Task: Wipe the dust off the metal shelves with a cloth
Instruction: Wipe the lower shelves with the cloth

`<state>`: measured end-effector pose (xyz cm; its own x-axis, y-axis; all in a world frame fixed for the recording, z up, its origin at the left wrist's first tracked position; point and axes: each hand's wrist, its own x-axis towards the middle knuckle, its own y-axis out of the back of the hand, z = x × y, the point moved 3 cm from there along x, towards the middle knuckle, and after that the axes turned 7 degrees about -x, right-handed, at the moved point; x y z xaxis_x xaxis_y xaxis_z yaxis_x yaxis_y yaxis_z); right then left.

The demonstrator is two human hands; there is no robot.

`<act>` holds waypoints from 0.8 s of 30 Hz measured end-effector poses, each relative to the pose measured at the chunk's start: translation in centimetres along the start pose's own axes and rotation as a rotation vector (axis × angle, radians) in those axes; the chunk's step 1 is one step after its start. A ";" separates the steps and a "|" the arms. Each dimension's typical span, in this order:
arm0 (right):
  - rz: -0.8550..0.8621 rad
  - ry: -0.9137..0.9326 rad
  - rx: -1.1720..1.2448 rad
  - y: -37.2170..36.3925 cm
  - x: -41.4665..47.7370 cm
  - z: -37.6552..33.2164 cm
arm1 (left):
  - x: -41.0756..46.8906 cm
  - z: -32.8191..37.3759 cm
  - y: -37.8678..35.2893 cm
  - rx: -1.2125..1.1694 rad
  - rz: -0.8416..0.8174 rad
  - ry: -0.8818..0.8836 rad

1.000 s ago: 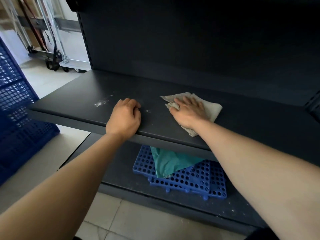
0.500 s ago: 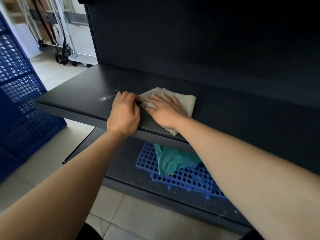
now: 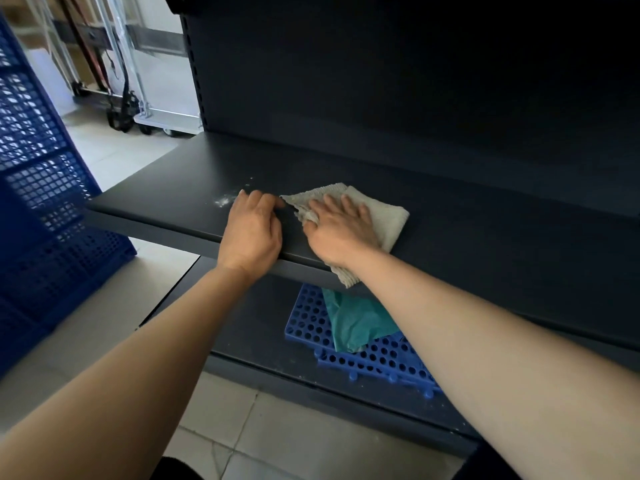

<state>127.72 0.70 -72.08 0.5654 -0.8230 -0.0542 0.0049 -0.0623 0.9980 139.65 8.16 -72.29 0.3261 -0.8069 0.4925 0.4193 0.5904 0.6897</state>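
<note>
Wiping step in progress, middle shelf. Dark metal shelf point(image 3: 485, 244) fills most of the view; a blue crate point(image 3: 41, 202) stands at the far left on the floor. On the lower shelf point(image 3: 249, 327) lie blue perforated mats point(image 3: 377, 358) with a teal rag point(image 3: 353, 320) on top, not in use.

The beige cloth point(image 3: 384, 216) lies folded on the middle shelf near its front edge, one corner hanging over the lip. The right hand point(image 3: 341, 230) presses it flat with fingers spread and mostly straight, not clutching, probably so the whole pad drags along the metal. The left hand point(image 3: 252, 230) sits just left of it on the shelf edge, fingers curled under and holding nothing, likely a brace while leaning in. White dust patch point(image 3: 223, 201) at the left hand's fingertips, not yet wiped.

Versus half a second ago: a thin strip of bare shelf now shows between cloth and left hand, where they met before. A second ago the gap was wider. Left hand and dust patch unchanged.
</note>
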 end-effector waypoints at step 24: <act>-0.002 0.174 0.009 0.1 7.3 -6.9 | 0.9 -3.9 1.8 0.025 0.116 -0.037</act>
<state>137.56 -1.42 -72.19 0.6998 -0.7126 -0.0490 -0.0007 -0.0692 0.9976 143.98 8.55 -72.67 0.3396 -0.7335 0.5888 0.3592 0.6797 0.6396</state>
